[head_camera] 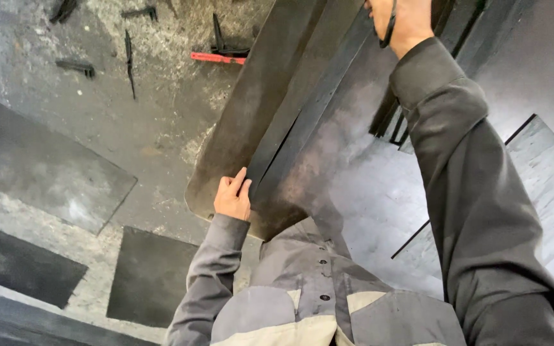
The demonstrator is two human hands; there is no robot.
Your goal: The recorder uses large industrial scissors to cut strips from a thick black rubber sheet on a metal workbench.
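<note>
**Two dark sheets held up, not yet put down**

The person holds a long dark metal-like sheet with a rounded lower corner [245,122], and it stands tilted against the body, with its lower end near the chest. A second, narrower dark strip [312,96] lies on top of it, partly overlapping. The left hand [233,198] is at about 7 o'clock of the sheets; its grip is closed over the lower edge where the two pieces meet, fingers on the face and thumb behind. The right hand [397,22] is at about 1 o'clock, at the top border of the view; its grip is closed on the upper end of the strip, though part of it is cut off.

I judge that the lifting is done and the placing is left: both pieces are clear of the grey concrete floor [161,109]. Flat dark plates [40,166] lie on the floor at 9 o'clock, and a thin red tool [218,58] at 11 o'clock.
</note>
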